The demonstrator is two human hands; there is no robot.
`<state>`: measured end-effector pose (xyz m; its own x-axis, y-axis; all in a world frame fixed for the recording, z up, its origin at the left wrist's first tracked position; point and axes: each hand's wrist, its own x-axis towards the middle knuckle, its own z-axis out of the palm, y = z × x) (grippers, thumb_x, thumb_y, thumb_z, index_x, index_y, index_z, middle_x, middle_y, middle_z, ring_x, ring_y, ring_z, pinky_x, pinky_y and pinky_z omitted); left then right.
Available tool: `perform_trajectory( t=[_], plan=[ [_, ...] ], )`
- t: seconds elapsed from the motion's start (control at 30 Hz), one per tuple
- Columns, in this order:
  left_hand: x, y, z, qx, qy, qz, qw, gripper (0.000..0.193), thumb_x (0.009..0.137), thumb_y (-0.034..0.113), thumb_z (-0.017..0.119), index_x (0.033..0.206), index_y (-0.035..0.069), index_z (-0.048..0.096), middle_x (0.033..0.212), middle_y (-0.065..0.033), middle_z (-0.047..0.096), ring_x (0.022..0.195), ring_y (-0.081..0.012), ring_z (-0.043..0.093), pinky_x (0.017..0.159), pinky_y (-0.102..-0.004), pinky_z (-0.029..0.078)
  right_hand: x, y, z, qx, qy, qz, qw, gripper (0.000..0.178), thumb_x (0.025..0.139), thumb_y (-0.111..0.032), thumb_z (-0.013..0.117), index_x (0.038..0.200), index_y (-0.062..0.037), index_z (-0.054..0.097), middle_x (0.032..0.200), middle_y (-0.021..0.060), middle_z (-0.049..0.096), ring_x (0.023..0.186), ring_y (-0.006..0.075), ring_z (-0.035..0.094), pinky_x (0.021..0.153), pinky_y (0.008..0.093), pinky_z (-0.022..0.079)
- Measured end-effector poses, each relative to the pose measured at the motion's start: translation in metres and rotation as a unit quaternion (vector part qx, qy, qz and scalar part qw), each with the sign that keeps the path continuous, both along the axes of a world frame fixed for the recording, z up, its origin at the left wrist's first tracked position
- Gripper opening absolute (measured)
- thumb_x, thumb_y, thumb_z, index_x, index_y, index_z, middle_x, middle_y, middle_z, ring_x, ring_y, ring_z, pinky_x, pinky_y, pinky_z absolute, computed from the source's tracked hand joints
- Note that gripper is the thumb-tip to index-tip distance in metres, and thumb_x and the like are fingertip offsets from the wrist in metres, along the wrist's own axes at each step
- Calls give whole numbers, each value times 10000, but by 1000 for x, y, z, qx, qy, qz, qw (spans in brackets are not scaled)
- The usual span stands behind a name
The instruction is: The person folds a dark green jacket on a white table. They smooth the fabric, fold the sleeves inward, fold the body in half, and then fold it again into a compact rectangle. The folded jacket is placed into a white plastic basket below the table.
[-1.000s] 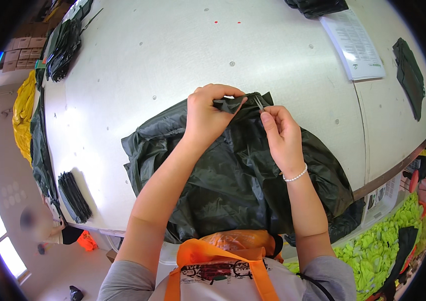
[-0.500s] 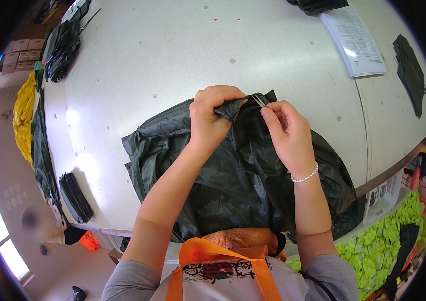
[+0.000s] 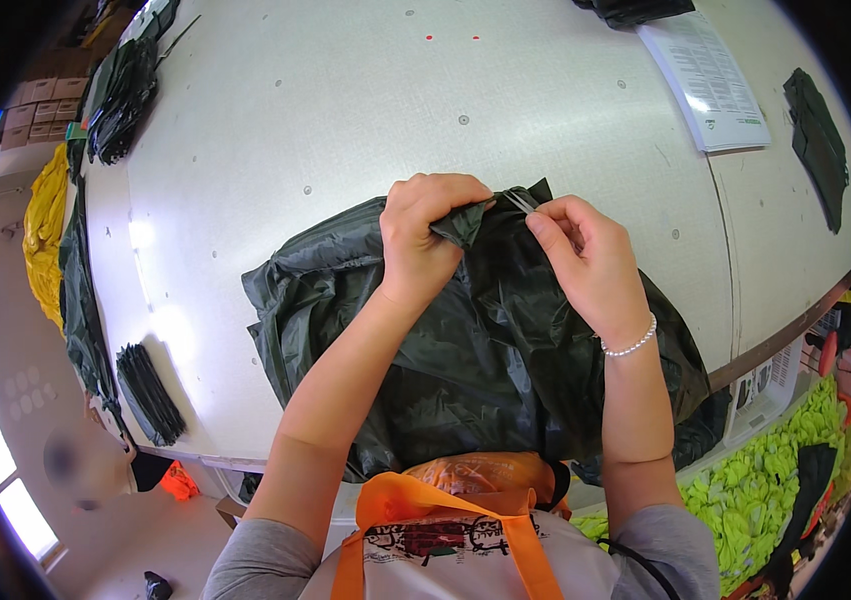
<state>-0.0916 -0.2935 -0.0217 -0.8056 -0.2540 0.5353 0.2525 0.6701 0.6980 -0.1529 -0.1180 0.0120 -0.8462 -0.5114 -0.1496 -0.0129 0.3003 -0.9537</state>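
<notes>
A dark green garment of thin, shiny fabric (image 3: 445,370) lies bunched at the table's front edge and hangs toward my lap. My left hand (image 3: 430,235) is closed on its upper edge, with a folded flap of the fabric poking out beneath the fingers. Between the thumb and fingers of my right hand (image 3: 585,260) is a small two-bladed metal tool (image 3: 520,202). Its slim blades point up and left, at the fabric edge just right of my left hand. The tool's rear part is hidden in my fingers.
A white table (image 3: 365,110) spreads ahead. On it lie a stack of printed sheets (image 3: 710,90), a folded dark piece (image 3: 817,145) and dark bundles (image 3: 150,395) at the left. Bright yellow-green fabric (image 3: 745,520) fills the lower right. A person (image 3: 85,460) is at the far left.
My right hand has shifted slightly right, its wrist swinging outward, while the tool's blades remain by the fabric edge. My left hand keeps its grip almost unmoved.
</notes>
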Motion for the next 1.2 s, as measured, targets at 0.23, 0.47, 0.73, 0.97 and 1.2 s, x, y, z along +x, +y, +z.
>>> perform_trajectory(
  t=[0.23, 0.47, 0.73, 0.97, 1.2],
  plan=[
    [-2, 0, 0, -6, 18, -10, 1000, 198, 684, -44, 721, 836, 72, 670, 859, -46, 691, 806, -189, 644, 735, -281, 444, -3, 2, 6, 5, -12, 15, 1000, 217, 880, -177, 633, 851, 36, 603, 657, 89, 621, 572, 116, 550, 557, 246, 437],
    [1, 1, 1, 25, -15, -9, 1000, 176, 713, -57, 711, 847, 47, 664, 875, -64, 687, 823, -179, 643, 754, -272, 459, -10, 3, 5, -3, 10, 49, 999, 205, 863, -161, 655, 869, 36, 600, 691, 89, 620, 594, 105, 545, 581, 238, 447],
    [0, -4, 6, 201, -140, -16, 969, 145, 764, -68, 690, 882, 6, 651, 886, -55, 673, 804, -116, 594, 767, -245, 469, -33, -13, -2, -38, 86, 83, 992, 190, 782, -103, 723, 881, 18, 615, 702, 46, 531, 596, 109, 448, 562, 251, 397],
    [-7, -2, 17, 165, -211, 11, 963, 178, 746, -16, 729, 912, -2, 665, 808, -22, 669, 764, -88, 581, 732, -223, 466, -50, -27, -1, 26, 191, 121, 974, 127, 725, -35, 695, 832, -5, 633, 706, 85, 549, 601, 208, 539, 555, 288, 418],
    [-18, 5, 24, 246, -193, 44, 949, 128, 742, -18, 729, 861, -16, 683, 786, -11, 675, 714, -66, 583, 689, -208, 469, -33, -32, -11, -51, 267, -30, 962, 95, 747, 18, 661, 815, -23, 607, 689, 76, 545, 586, 185, 540, 570, 263, 436]
  ],
)
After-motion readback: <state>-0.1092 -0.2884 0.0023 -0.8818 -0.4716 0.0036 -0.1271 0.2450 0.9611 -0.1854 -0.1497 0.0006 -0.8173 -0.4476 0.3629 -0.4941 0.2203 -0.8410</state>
